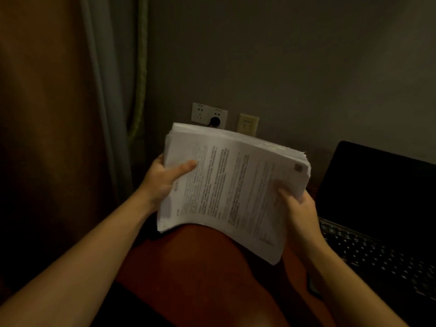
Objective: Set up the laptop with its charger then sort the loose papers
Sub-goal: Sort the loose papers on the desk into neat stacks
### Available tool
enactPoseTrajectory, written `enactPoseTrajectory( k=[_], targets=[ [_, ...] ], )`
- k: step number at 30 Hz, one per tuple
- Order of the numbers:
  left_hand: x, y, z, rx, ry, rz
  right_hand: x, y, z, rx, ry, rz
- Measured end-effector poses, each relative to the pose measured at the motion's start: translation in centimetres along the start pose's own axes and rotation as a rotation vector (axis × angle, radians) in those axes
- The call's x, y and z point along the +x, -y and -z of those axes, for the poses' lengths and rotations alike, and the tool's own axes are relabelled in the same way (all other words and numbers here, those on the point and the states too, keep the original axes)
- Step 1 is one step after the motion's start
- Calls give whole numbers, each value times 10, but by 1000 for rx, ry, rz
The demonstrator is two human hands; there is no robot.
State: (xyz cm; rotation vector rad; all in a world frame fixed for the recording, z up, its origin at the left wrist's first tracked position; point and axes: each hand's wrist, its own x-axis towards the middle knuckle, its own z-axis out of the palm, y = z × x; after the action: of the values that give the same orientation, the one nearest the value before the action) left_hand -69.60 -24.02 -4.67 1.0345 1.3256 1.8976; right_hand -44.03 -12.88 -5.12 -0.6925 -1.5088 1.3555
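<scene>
A thick stack of printed papers [232, 185] is held up above a reddish-brown table [203, 267], tilted toward me. My left hand [162, 179] grips its left edge, thumb lying across the top sheet. My right hand [298, 208] grips the right edge, thumb on top. An open black laptop [377, 208] with a dark screen sits at the right on the table. A black charger plug [214, 121] sits in the white wall socket [208, 114] behind the stack; its cable is hidden behind the papers.
A beige wall plate [247, 125] is mounted right of the socket. Brown and grey curtains [70, 114] hang at the left. The room is dim, and a grey wall rises behind the table.
</scene>
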Motion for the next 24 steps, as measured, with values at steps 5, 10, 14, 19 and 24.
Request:
enactPoseTrajectory(
  k=[5,10,14,19,24],
  targets=[
    [-17,19,-20,107,-116,-90,-17,-22,7,14,-61,25],
    [-23,37,-17,84,-261,35,-13,-28,13,-118,-78,80],
    [-19,38,-24,121,-255,36,-4,-15,24,-138,-71,160],
    [-18,50,-20,166,-138,99,-15,-48,30,-125,-114,2],
    [-9,42,-20,290,-138,59,-9,-46,31,-122,-115,24]
  ],
)
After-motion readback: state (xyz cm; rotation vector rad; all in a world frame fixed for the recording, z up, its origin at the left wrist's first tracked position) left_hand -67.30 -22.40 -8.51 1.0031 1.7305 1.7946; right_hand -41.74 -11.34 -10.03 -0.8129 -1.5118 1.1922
